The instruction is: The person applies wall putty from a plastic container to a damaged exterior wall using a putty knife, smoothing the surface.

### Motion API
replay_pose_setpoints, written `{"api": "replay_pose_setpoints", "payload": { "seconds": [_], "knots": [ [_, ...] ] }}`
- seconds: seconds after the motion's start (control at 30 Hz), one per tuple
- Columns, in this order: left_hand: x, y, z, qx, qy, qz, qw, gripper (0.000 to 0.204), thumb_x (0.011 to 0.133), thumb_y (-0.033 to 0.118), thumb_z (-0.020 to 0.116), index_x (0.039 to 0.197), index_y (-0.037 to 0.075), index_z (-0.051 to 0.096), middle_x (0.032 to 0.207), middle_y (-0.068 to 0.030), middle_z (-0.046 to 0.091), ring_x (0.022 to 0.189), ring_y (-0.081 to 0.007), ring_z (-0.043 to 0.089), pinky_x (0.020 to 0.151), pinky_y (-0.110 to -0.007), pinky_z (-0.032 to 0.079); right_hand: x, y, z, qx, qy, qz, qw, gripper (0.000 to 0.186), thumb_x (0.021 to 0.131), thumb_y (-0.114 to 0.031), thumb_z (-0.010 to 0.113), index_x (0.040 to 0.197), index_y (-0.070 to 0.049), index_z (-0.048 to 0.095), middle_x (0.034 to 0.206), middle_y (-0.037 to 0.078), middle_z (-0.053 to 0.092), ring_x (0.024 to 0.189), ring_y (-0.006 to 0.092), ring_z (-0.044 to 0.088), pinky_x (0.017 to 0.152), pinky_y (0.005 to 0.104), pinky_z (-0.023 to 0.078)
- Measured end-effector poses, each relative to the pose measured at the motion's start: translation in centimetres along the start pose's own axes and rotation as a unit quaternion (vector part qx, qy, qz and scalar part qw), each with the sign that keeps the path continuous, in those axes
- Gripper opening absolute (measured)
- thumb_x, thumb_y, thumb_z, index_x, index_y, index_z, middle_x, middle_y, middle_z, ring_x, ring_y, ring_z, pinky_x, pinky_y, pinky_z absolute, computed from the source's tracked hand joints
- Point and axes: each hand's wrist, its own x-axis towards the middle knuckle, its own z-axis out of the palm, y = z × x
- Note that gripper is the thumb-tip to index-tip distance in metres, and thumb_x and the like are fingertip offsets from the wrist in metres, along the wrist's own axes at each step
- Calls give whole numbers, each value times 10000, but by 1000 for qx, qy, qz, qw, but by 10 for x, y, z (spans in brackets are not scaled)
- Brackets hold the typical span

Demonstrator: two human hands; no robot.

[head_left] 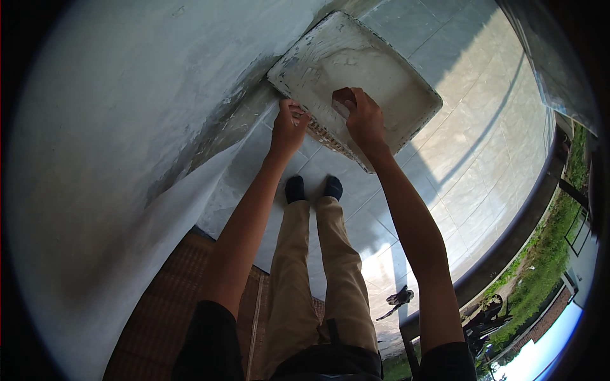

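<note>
A shallow, rectangular tray with worn, spattered edges lies on the floor against the wall. Pale grey-white paste is smeared over its inside. My left hand is closed at the tray's near-left rim, its curled fingers on the edge. Over the tray's near half, my right hand pinches a small reddish-brown flat block; its lower part sits at the paste. Whether the block touches the paste, I cannot tell.
A pale, rough wall rises on the left. Grey tiles run to a dark curb on the right, with grass beyond. My feet in dark socks stand just before the tray. A brown woven panel lies lower left.
</note>
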Motion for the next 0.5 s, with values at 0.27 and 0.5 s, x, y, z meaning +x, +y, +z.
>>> {"api": "replay_pose_setpoints", "payload": {
  "seconds": [0.27,0.5],
  "knots": [
    [1,-5,1,-3,4,23,1000,385,870,141,655,1157,17,431,1002,-139,599,902,-238,630,767,-343,515,5,4,-2,24,-12,2,1000,231,837,-36,644,1054,-23,568,928,201,667,867,403,652,731,451,512],
    [1,-7,1,-9,0,19,1000,391,869,144,654,1164,20,428,1006,-140,596,911,-236,629,761,-341,518,1,2,-3,24,-26,9,999,225,835,-26,625,1048,-32,551,924,196,667,870,406,642,739,478,499]
  ]
}}
